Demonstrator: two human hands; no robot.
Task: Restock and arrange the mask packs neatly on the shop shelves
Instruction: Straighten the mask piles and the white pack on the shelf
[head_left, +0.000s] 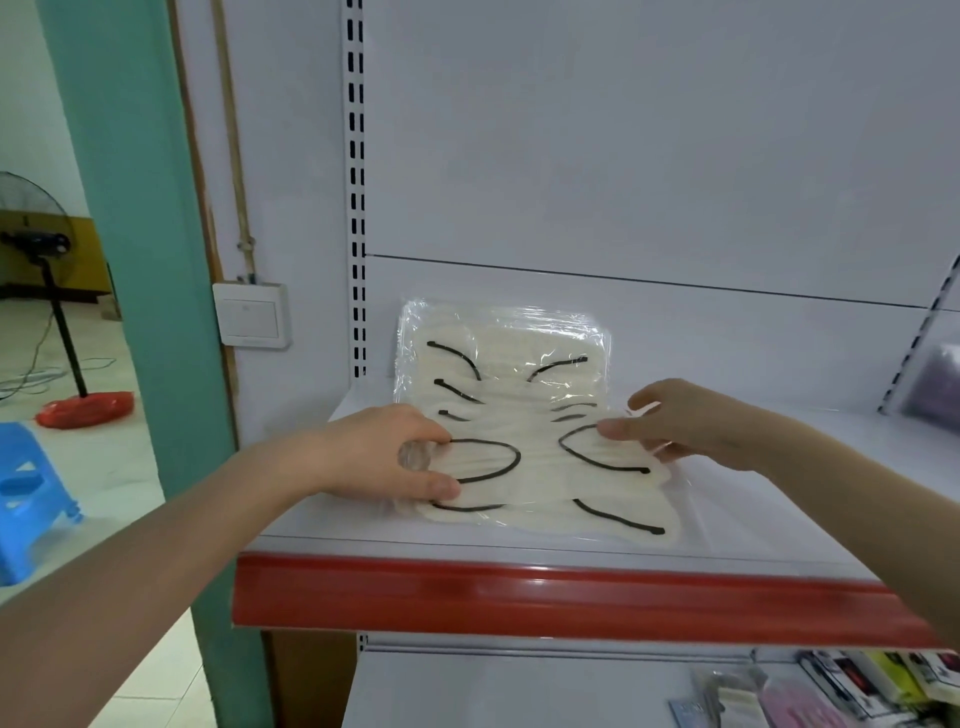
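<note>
A clear plastic pack of cream masks with black ear loops (524, 457) lies flat on the white shelf (753, 499), near its left end. A second such pack (498, 343) leans behind it against the back panel. My left hand (395, 457) grips the front pack's left edge, thumb on top. My right hand (691, 426) pinches its right edge, fingers spread over the wrap. Both forearms reach in from the lower corners.
The shelf has a red front strip (519, 597). A purple pack (940, 384) sits at far right. Assorted packs (831, 691) lie on the lower shelf. Left of the green door frame (135, 260) stand a fan (47, 260) and a blue stool (26, 493).
</note>
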